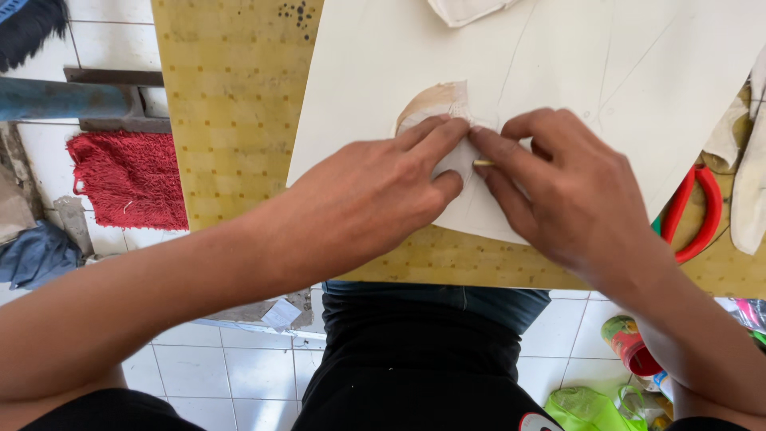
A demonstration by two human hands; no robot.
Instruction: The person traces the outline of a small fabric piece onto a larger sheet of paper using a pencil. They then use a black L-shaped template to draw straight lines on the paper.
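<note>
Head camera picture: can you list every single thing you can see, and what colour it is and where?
table: one, yellow patterned top, across the middle
sheet: one, white with thin drawn lines, on the table
curved template piece: one, tan and white, on the sheet under the fingers
pencil: one, tan, only its tip shows
scissors: one pair, red handles, right edge of the table
cloth pieces: a few, cream, far right
mat: one, red and shaggy, floor at left
cup: one, red, floor at lower right
bag: one, green, bottom edge
left hand: pressing the template
right hand: gripping the pencil
</note>
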